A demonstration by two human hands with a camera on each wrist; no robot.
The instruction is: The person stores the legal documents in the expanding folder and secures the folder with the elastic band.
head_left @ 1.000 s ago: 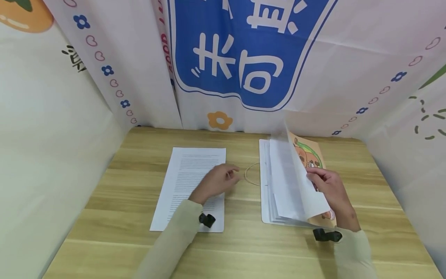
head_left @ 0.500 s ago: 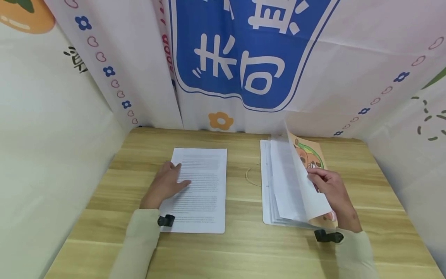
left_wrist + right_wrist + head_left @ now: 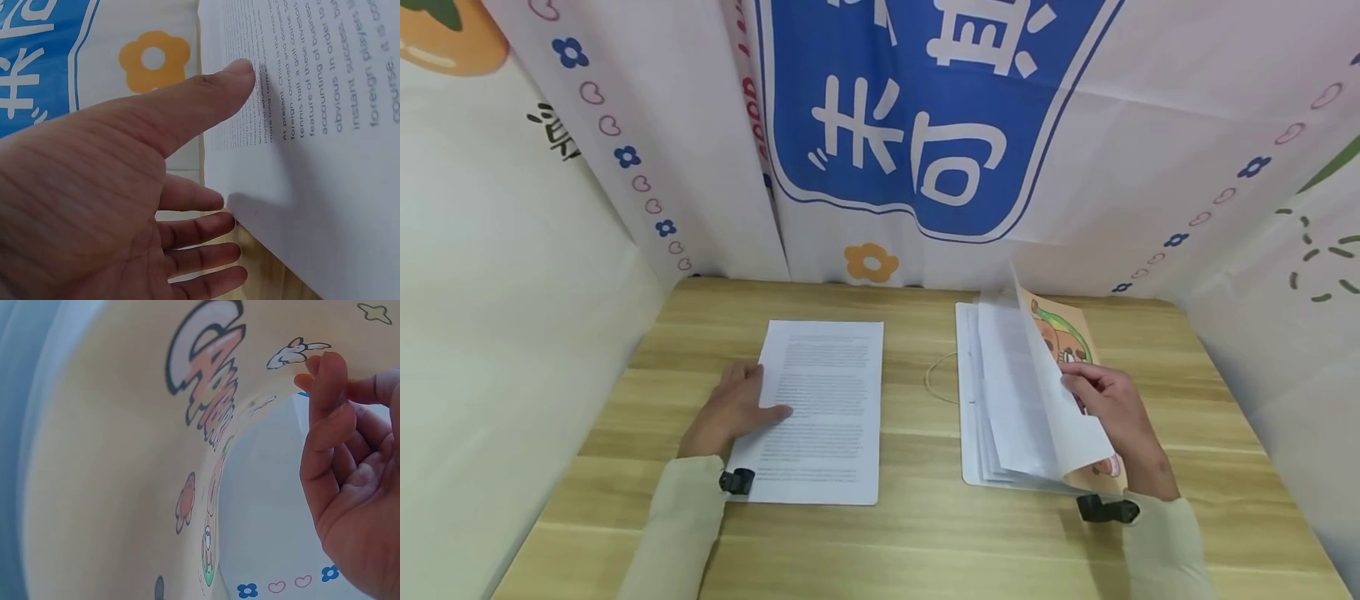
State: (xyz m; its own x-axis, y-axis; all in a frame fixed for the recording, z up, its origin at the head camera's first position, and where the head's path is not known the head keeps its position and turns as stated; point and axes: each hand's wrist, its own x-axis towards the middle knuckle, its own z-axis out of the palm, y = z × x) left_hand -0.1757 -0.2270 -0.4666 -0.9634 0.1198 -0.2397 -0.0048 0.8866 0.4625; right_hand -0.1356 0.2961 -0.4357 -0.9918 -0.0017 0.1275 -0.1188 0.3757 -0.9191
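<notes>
On the table's left half lies a printed sheet of paper [image 3: 820, 400]. My left hand [image 3: 730, 410] is at its left edge, thumb over the print and the other fingers spread beside the edge, fairly straight in the left wrist view. To the right is a folder with an orange cartoon cover [image 3: 1063, 321] and loose white sheets [image 3: 1011, 392] inside. My right hand [image 3: 1108, 404] pinches the raised cover between thumb and fingers, holding it up and bent. In the right wrist view the cover's printed face [image 3: 119, 456] curves away from the fingertips.
A thin cord loop [image 3: 931, 379] sticks out from the folder's left side, between folder and sheet. The wooden table [image 3: 880, 550] is bounded by printed cloth at the back [image 3: 1075, 208] and on both sides.
My left hand has moved left, from over the printed sheet's right part to its left edge, then slightly closer to me. My right hand keeps holding the folder cover in place.
</notes>
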